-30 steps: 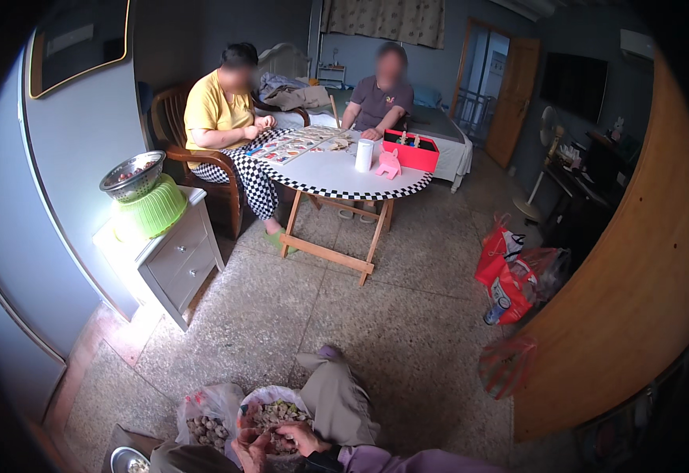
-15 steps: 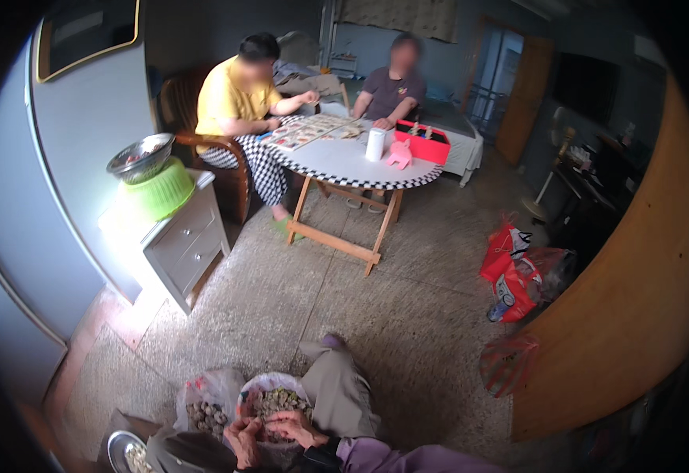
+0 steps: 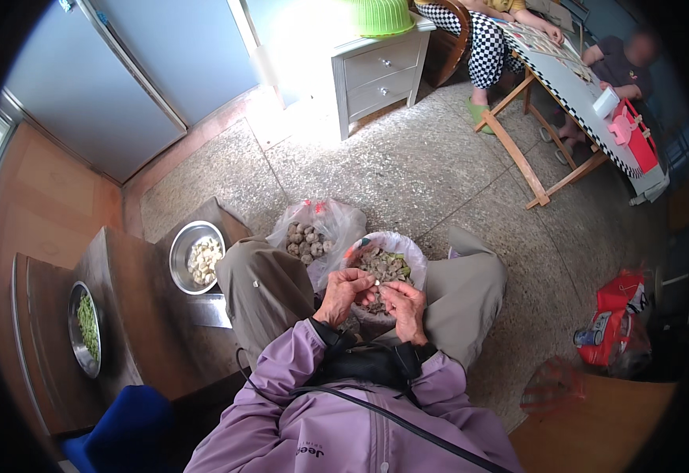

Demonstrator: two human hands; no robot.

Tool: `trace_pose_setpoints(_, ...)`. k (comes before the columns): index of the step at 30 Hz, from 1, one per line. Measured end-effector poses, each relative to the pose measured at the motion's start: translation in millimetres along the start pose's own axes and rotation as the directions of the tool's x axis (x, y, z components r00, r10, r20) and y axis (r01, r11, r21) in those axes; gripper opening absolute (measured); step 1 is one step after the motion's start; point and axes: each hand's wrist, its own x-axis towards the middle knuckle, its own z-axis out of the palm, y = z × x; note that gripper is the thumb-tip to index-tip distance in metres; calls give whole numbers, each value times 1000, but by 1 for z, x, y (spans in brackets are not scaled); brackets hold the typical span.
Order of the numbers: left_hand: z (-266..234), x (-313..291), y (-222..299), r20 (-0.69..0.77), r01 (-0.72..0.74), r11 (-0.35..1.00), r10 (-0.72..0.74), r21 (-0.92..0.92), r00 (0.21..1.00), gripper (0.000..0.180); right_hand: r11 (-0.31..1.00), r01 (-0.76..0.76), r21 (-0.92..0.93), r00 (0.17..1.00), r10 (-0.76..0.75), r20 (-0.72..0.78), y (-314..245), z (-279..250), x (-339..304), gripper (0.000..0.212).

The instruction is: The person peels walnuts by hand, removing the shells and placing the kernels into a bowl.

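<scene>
My left hand (image 3: 344, 295) and my right hand (image 3: 405, 309) meet over a bin lined with white plastic (image 3: 414, 254). Fingertips of both hands pinch a small whitish garlic clove (image 3: 377, 282) between them. Below them, the bin holds brownish peelings (image 3: 388, 266) with some green bits. Just beyond my left hand, a clear plastic bag (image 3: 347, 223) stands open with several round, greyish garlic bulbs (image 3: 306, 243) inside. To the left of my knee, a steel bowl (image 3: 176, 264) contains pale peeled cloves (image 3: 204, 261).
A flat metal blade (image 3: 209, 310) lies beside the steel bowl on a brown wooden surface (image 3: 143, 296). Farther left sits another bowl (image 3: 75, 340) of chopped greens. Ahead are a white drawer cabinet (image 3: 380, 75) and a folding table (image 3: 545, 71) with two people. Red bags (image 3: 616, 319) lie right.
The view has tipped down and swung left, bringing my lap and both bowls into sight. My hands stay over the bin; their fingertips are now together around the clove.
</scene>
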Motion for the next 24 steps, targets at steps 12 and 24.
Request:
trace_pose_setpoints(12,8,4,-3,-8,-21,999,21,26,1000,11,1000,1,-16,997,-2,-78,18,-12,10,12)
trace_pose_setpoints(24,12,3,-8,38,-121,986,117,112,992,11,999,38,3,988,-37,-151,22,-10,12,6)
